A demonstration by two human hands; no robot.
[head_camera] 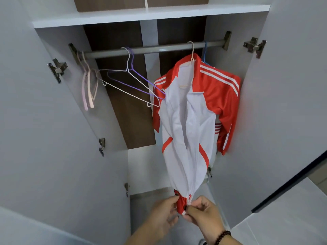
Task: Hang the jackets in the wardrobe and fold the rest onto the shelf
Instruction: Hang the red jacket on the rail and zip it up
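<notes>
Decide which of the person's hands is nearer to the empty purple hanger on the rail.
Left. The left hand grips the jacket hem below and slightly right of the purple hanger; the right hand pinches the zipper further right, so farther away.

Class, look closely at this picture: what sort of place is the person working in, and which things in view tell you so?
Most likely a built-in wardrobe in a home. A hanging rail carries empty wire hangers and a red-and-white jacket, with a shelf above. Both hands hold the jacket's hem.

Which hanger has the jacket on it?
The cream hanger toward the right of the rail holds the red and white jacket. The white hanger, purple hanger and pink hangers to its left hang bare.
</notes>
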